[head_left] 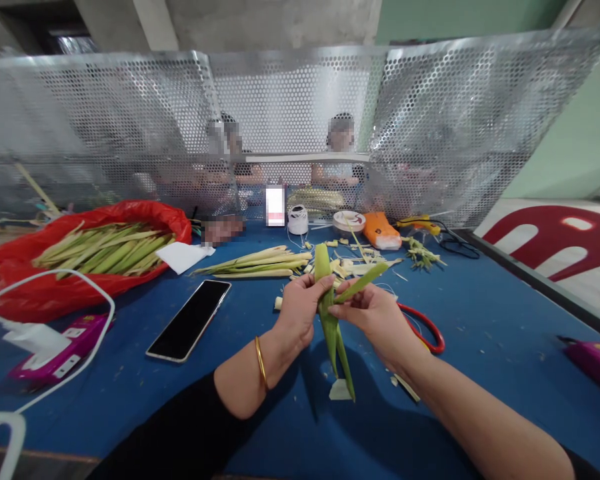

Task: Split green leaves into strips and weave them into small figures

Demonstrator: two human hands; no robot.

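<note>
Both my hands are closed on green leaf strips above the blue table. My left hand (303, 307), with a gold bangle at the wrist, pinches a broad folded leaf strip (329, 327) whose two pointed ends hang down. From the right, my right hand (375, 313) grips a narrower strip (363, 281) that slants up and crosses the broad one. Its fingertips touch the broad strip's edge. Red-handled scissors (433, 333) lie partly hidden behind my right forearm. Just beyond my hands rests a bundle of long pale-green leaves (255, 263).
Left stands a red plastic bag (10, 260) of leaves. A phone (190, 320) and a purple power strip (63, 353) with a white cable lie nearer. Behind are a spool of white string (297, 221), a bowl (349, 223), an orange tissue pack (381, 231) and a perforated metal screen (295, 87); people sit beyond it.
</note>
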